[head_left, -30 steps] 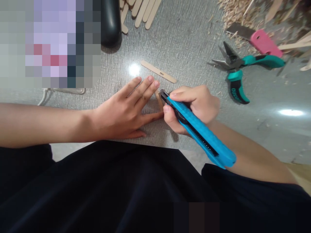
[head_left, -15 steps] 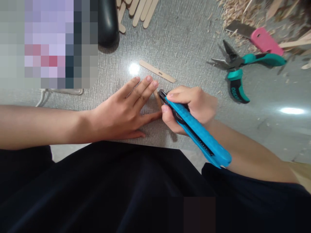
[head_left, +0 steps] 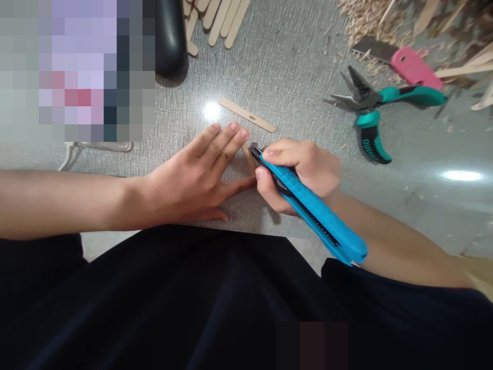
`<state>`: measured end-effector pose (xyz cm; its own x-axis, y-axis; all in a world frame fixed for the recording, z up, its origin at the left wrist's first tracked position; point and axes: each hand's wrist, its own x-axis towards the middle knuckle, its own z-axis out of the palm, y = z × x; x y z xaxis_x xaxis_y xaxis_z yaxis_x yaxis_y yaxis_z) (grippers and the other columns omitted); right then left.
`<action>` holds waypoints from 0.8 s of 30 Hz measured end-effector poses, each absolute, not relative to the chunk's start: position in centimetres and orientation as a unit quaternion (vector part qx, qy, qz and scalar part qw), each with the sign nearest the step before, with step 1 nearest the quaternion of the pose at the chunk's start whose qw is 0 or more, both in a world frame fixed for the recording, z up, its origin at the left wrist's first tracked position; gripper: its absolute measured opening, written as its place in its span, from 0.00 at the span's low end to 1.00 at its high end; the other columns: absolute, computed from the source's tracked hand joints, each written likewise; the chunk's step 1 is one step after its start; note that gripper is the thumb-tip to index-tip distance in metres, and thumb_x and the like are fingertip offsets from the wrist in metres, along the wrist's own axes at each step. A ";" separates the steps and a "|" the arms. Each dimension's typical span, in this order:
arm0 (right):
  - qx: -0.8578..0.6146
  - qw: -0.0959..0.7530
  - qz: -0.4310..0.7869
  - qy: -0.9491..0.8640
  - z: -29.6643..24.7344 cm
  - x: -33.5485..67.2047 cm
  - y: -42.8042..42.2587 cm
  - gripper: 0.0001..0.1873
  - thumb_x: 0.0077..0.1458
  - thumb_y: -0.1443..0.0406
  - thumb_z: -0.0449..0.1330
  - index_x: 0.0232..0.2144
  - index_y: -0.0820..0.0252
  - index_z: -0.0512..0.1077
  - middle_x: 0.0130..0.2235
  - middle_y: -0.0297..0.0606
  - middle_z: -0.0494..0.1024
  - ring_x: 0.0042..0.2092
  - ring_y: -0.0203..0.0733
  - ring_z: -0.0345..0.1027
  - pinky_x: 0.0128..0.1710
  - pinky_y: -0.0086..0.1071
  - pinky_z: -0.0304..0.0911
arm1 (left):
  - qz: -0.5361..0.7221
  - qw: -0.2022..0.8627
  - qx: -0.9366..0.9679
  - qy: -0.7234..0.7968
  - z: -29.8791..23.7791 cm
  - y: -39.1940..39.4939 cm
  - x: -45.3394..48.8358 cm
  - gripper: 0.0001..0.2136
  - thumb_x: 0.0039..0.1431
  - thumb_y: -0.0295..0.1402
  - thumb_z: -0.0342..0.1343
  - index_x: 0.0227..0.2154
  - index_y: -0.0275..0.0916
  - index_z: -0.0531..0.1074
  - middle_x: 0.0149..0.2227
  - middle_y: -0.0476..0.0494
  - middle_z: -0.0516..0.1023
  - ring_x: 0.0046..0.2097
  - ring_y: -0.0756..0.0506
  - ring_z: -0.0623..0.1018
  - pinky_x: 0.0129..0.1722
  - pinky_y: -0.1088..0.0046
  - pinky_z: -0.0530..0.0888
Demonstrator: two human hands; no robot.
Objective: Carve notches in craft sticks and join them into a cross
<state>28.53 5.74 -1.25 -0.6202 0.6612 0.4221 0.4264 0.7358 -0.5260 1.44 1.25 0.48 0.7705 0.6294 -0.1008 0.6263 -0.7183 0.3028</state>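
Note:
My left hand [head_left: 204,172] lies flat with its fingers spread, pressing a thin wooden stick [head_left: 248,156] against the table [head_left: 162,118]. Most of that stick is hidden under the fingers. In my right hand [head_left: 304,169] is a blue utility knife [head_left: 319,210], its black tip set down at the stick just beside my left fingertips. The blade itself is barely visible. Beyond my left fingertips a second wooden stick [head_left: 234,108] rests on the table, with a small dark notch near its middle and one end cut at a slant.
Teal-handled pliers [head_left: 367,121] lie with jaws apart at the right, near a pink-handled blade [head_left: 416,67]. Wood shavings [head_left: 362,20] cover the upper right. Several craft sticks [head_left: 227,23] and a black rounded object [head_left: 171,36] are at the top. A white cable [head_left: 69,154] sits at the left.
Both hands and the knife hold almost the same place. The whole view has shifted slightly, so the pliers and pink-handled blade appear a little further left.

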 end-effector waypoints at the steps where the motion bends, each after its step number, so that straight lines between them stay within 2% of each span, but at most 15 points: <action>1: -0.311 0.310 0.189 -0.878 -1.3 28.5 5.7 0.14 0.70 0.68 0.68 0.53 0.49 0.73 0.45 0.34 0.92 0.38 0.45 0.89 0.38 0.37 0.85 | 0.004 0.160 0.927 0.339 0.5 1.2 1.5 0.45 0.74 0.55 0.67 0.85 0.45 0.60 0.91 0.33 0.51 0.89 0.16 0.55 0.86 0.27 0.64; 11: -0.324 0.336 0.169 -0.868 -1.3 28.1 5.1 0.09 0.72 0.67 0.66 0.51 0.52 0.73 0.43 0.36 0.91 0.37 0.42 0.89 0.37 0.31 0.83 | -0.001 0.122 0.935 0.334 0.3 1.0 1.6 0.49 0.70 0.59 0.71 0.84 0.42 0.59 0.90 0.24 0.53 0.88 0.15 0.59 0.86 0.28 0.68; 16: -0.312 0.334 0.168 -0.873 -1.2 28.1 5.1 0.11 0.70 0.68 0.67 0.51 0.52 0.73 0.42 0.35 0.91 0.37 0.39 0.88 0.37 0.29 0.82 | 0.007 0.104 0.938 0.330 0.1 0.9 1.5 0.52 0.68 0.62 0.72 0.84 0.41 0.58 0.89 0.20 0.53 0.87 0.14 0.61 0.85 0.29 0.68; 20: -0.305 0.341 0.165 -0.874 -1.4 28.2 5.3 0.10 0.71 0.68 0.67 0.51 0.52 0.72 0.42 0.33 0.90 0.35 0.38 0.87 0.35 0.28 0.82 | 0.020 0.073 0.944 0.322 0.0 0.8 1.4 0.56 0.67 0.67 0.71 0.83 0.37 0.56 0.87 0.12 0.57 0.85 0.13 0.65 0.84 0.31 0.71; 24: -0.292 0.341 0.174 -0.876 -1.4 28.3 5.4 0.11 0.70 0.68 0.67 0.51 0.52 0.71 0.41 0.33 0.90 0.35 0.37 0.86 0.35 0.27 0.80 | 0.017 0.079 0.942 0.326 0.0 0.8 1.4 0.56 0.69 0.65 0.70 0.85 0.38 0.53 0.88 0.12 0.53 0.86 0.13 0.64 0.84 0.30 0.69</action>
